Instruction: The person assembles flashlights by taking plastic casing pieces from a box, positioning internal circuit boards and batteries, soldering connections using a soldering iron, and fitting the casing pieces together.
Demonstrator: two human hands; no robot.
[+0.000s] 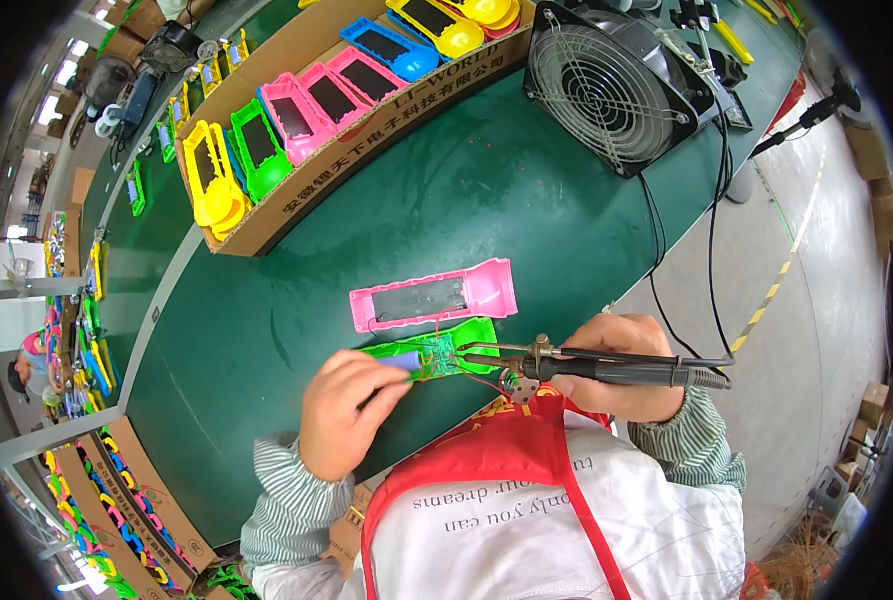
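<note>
In the head view, a green plastic casing (479,333) lies on the bench with a small green circuit board (436,352) and thin wires inside. A blue cylinder (400,361), which looks like a battery cell, is at its left end. My left hand (346,408) is closed at that end, its fingertips against the casing and cylinder; the exact grip is partly hidden. My right hand (621,365) is wrapped around a black soldering iron (616,371) with a thin metal feed tube along it. Its tip is over the board. Just beyond lies a pink casing (486,290) with a dark panel, joined by wires.
A long cardboard box (341,150) of colourful casings stands at the far side. A black fan (611,90) with a wire guard sits at the far right, and black cables (708,240) hang from there. Boxes of casings (116,510) are at lower left.
</note>
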